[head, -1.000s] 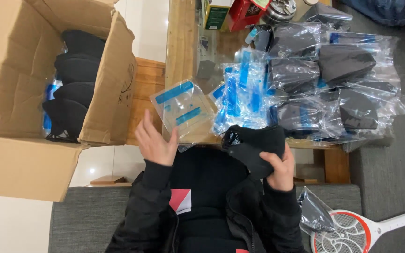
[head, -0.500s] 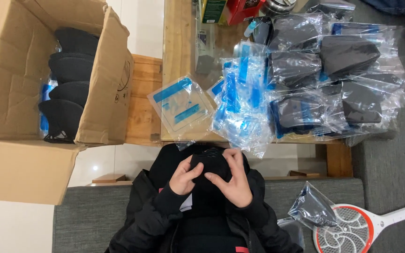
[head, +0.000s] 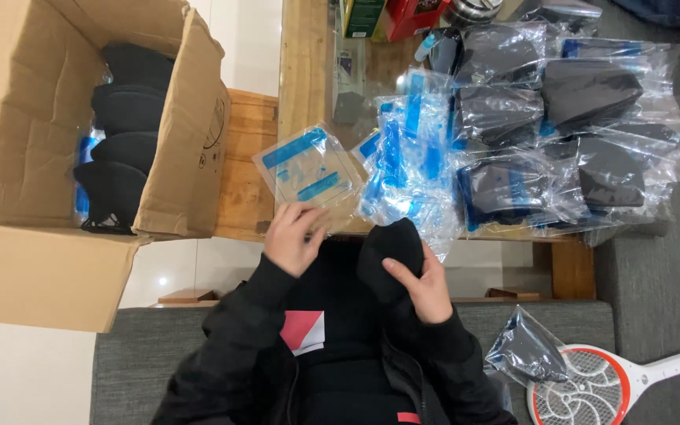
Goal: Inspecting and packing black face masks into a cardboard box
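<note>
A black pad [head: 391, 256] is held in the right hand [head: 423, 285], low before the chest; the fingers are curled round its near side and the thumb is laid along its face, so the hand is closed on it rather than spread. The pad's long axis is stood roughly upright in the view, running away from the body toward the counter [head: 304, 71]. The left hand [head: 291, 236] is raised beside it, just left of the pad and not touching it; its fingertips are bent down onto the near edge of a flat clear bag [head: 308, 169] with blue strips, which seems to be pinched or pressed lightly, though how firm the grip is cannot be told. That bag is lain at the counter's near edge, tilted, just ahead of the left hand and up-left of the pad, so the left hand is the nearer one to it. Just right of it a loose heap of empty blue-striped bags [head: 411, 149] is piled, and further right a wide stack of bagged pads [head: 568, 134] is spread across the counter. To the far left an open cardboard box [head: 33, 118] is stood on the floor with black pads [head: 123, 142] stacked on edge inside. On the grey sofa [head: 151, 370] to the right a bagged piece [head: 525, 354] and an orange-rimmed swatter [head: 592, 389] are lain.
</note>
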